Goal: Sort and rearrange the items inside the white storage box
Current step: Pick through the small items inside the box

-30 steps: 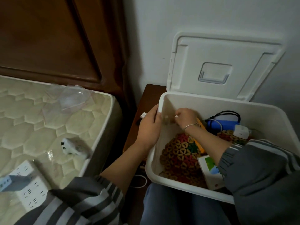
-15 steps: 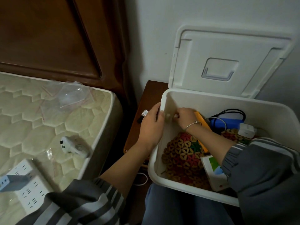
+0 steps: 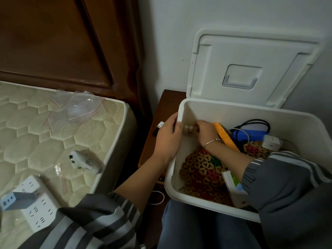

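Head view, box: the white storage box [image 3: 233, 112] rests on my lap, with its lid [image 3: 251, 69] tipped back against the wall.
Head view, left hand: my left hand [image 3: 168, 139] clasps the box's left wall at the rim, palm on the outside, bracing it.
Head view, right hand: my right hand [image 3: 204, 131] is inside the box, up in the far left corner. Its fingers bend toward some small pale pieces [image 3: 188, 129] against the wall. I cannot tell whether I have them pinched or am only touching them, nor what they are.
Head view, contents: a bead mat [image 3: 203, 169] covers the floor below my wrist, and an orange strip [image 3: 227, 138] lies just beside it. A blue pack [image 3: 248, 135], a black cable [image 3: 255, 121] and a white plug [image 3: 271, 143] crowd the far right. A white carton [image 3: 231, 187] stands near my sleeve.
Step, as I judge it: gathering the small pieces from that corner.
Doing it well: take them all in the fingertips and lift straight up along the wall.
Brace: hold the left grip firm, since a box on my knees could tip.
Risk: a dropped piece may vanish among the mat's beads, and my sleeve could knock the carton.
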Demonstrator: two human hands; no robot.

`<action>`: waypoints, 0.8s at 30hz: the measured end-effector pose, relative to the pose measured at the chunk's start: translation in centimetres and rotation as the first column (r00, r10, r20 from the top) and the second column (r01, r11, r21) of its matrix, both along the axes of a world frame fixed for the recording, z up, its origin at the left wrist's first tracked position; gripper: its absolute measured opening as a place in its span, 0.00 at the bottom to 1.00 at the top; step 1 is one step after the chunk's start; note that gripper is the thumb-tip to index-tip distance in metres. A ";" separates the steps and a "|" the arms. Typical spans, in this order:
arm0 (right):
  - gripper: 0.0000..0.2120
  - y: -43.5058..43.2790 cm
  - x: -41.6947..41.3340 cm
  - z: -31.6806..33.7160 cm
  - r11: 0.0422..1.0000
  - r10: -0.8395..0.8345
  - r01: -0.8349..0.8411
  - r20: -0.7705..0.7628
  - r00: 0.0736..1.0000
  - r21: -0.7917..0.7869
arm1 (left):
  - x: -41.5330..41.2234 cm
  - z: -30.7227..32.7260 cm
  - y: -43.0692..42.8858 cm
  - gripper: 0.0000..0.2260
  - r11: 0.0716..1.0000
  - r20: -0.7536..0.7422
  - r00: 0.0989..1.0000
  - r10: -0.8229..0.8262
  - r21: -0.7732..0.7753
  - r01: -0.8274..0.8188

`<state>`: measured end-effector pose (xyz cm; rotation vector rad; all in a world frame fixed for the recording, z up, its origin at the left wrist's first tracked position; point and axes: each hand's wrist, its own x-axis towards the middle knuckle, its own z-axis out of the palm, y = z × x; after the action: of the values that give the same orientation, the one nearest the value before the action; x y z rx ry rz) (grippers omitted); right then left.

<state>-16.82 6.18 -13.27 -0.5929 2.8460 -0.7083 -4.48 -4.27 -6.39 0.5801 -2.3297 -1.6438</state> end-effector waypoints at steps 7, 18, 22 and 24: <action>0.10 3.3 3.1 5.6 0.995 0.004 -0.007 -0.029 1.000 -0.099 | 0.6 0.2 -0.4 0.14 0.975 -0.059 0.998 -0.015 -0.222 0.002; 0.08 -1.9 22.0 12.5 0.882 0.133 -0.280 -0.371 0.919 -0.378 | 13.9 -3.7 -12.5 0.16 0.781 0.278 0.951 0.132 -0.620 0.073; 0.11 -8.2 24.7 7.1 0.901 0.316 -0.371 -0.244 0.917 -0.224 | 16.4 -4.8 -15.3 0.16 0.749 0.337 0.934 0.119 -0.648 0.139; 0.13 -10.2 23.4 4.0 0.932 0.302 -0.330 -0.183 0.936 -0.149 | 16.9 -5.5 -16.2 0.16 0.738 0.339 0.934 0.112 -0.658 0.150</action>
<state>6.60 -3.98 -9.26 -1.1544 2.7393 -0.8938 12.37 -20.51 -11.87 0.7187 -2.9437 -0.5888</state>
